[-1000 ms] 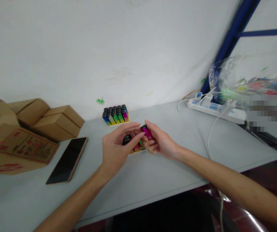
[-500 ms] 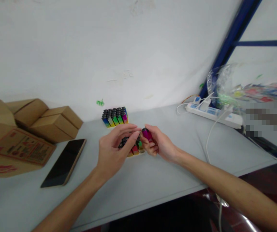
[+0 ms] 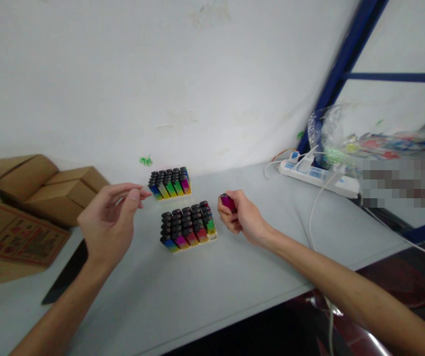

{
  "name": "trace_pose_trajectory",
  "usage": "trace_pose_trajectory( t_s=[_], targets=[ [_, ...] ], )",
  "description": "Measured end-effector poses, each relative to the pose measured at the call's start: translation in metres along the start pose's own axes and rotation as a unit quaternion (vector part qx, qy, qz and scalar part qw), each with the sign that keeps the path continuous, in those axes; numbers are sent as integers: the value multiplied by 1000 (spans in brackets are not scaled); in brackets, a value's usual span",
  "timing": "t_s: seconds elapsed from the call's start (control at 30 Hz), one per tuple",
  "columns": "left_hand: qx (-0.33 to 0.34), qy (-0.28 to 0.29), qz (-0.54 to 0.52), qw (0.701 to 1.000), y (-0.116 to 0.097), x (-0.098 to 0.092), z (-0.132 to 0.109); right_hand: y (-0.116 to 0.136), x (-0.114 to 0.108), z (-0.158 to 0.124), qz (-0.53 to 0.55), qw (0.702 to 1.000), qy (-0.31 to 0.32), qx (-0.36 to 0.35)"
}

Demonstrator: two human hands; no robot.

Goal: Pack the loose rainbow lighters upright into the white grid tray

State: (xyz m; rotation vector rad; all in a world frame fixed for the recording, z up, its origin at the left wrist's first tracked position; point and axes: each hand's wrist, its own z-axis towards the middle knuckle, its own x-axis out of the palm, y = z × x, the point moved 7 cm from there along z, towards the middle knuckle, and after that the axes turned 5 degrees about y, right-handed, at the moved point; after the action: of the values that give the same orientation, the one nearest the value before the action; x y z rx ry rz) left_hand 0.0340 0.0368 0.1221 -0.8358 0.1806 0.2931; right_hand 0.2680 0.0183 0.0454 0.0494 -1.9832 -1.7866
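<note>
My right hand is wrapped round a purple lighter, whose upper part shows above the fingers. To its left, a block of upright multicoloured lighters with black tops stands in a pale tray; the front right corner of the tray holds no lighter. A second block of lighters stands behind it, near the wall. My left hand hovers left of both blocks, thumb and fingertips pinched together. Whether something small is between those fingertips cannot be made out.
Cardboard boxes are piled at the left. A dark phone lies partly under my left forearm. A white power strip with cables lies at the right, near a clear plastic bag and a blue frame.
My left hand has moved left, away from my right hand and the front block, uncovering its lighters. My right hand still holds the purple lighter. The view has shifted slightly.
</note>
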Motion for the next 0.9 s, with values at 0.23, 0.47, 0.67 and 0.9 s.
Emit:
trace_pose_trajectory(
  t_s=[0.23, 0.47, 0.67, 0.9],
  targets=[
    [-45, 16, 20, 999, 33, -1, -10, 0, -5, 3, 0, 1000, -5, 2],
    [-38, 64, 61, 995, 45, 6, -19, 1, -8, 3, 0, 1000, 2, -1],
    [-36, 80, 76, 993, 49, 5, -21, 4, -10, 4, -2, 1000, 11, -23],
    [-23, 91, 107, 990, 50, 4, -22, 6, -9, 4, -16, 999, 28, -40]
  ],
)
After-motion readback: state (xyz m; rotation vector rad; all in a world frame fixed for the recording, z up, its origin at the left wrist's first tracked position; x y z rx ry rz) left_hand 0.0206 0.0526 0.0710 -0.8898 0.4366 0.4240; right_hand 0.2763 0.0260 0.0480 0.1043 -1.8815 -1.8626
